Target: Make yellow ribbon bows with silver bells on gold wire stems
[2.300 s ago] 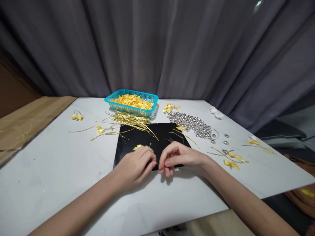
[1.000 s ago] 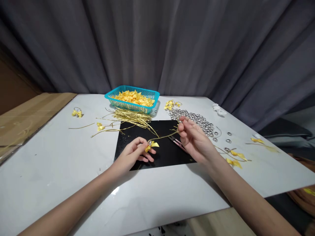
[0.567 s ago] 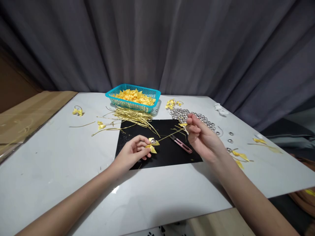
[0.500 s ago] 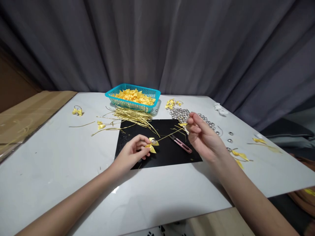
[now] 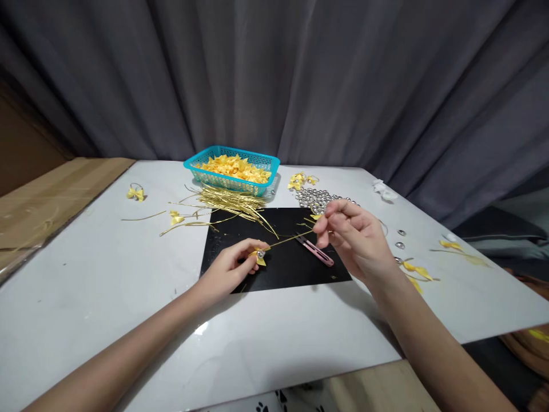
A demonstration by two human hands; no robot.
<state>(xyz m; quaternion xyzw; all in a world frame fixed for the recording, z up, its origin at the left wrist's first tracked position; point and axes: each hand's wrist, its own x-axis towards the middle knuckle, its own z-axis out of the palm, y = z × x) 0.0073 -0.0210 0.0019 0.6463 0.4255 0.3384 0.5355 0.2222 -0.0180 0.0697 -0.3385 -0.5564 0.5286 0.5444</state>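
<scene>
Above a black mat (image 5: 283, 280), my left hand (image 5: 234, 266) pinches a small yellow ribbon bow (image 5: 261, 262). A silver bell (image 5: 261, 253) sits at the middle of that bow. From the bow a thin gold tie (image 5: 288, 239) stretches up to the right, and its other end is pinched in the fingertips of my right hand (image 5: 349, 232). Just under the tie, a pair of pink thread snips (image 5: 318, 253) lies on the mat. My right hand covers part of the heap of silver bells (image 5: 315, 199) behind it.
A blue basket (image 5: 274, 171) of yellow bows stands at the back, with a pile of gold ties (image 5: 231, 201) before it. Finished-looking bows (image 5: 136, 193) lie at left and more bows (image 5: 418, 269) at right. Crumpled white tissue (image 5: 385, 190) rests near the right edge.
My right hand has moved slightly left and turned, its fingers closing nearer along the gold tie. My left hand has shifted a little left, and the bow has turned in its fingers.
</scene>
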